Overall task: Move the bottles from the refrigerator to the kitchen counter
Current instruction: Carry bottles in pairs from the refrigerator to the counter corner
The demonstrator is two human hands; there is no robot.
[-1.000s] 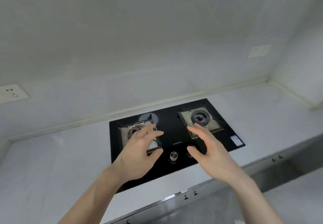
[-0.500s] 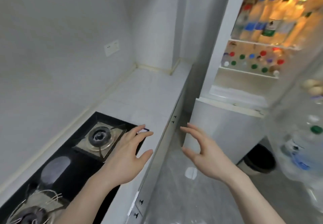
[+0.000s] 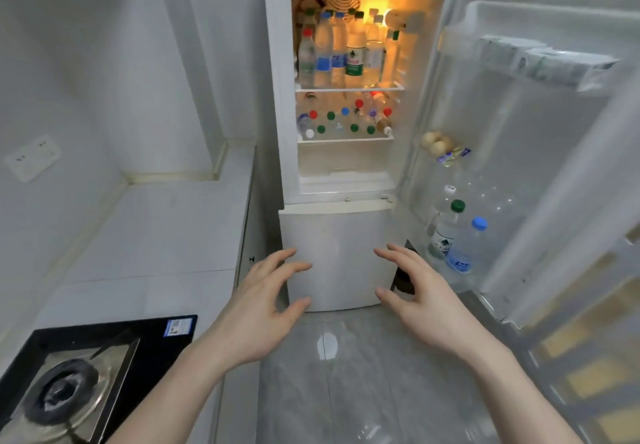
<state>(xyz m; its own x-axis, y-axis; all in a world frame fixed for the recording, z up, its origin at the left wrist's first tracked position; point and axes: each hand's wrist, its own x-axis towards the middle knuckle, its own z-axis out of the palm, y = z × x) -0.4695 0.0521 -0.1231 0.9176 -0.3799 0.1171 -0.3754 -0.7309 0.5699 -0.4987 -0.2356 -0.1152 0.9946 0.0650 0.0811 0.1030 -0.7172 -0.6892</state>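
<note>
Fingers (image 3: 294, 265) of both hands are spread and loosely bent, and nothing is held or touched. Bottles (image 3: 341, 55) are crowded on the lit fridge (image 3: 332, 249) shelves, the lower ones seen only as caps; labels are blurred. Two more are stood in the open door (image 3: 540, 152). The left hand (image 3: 258, 308) and right hand (image 3: 429, 305) are raised palms inward before the fridge, beside the counter (image 3: 156, 235).

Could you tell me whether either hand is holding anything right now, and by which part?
Nothing is held: the left hand and right hand hover empty, fingers loosely spread.
</note>
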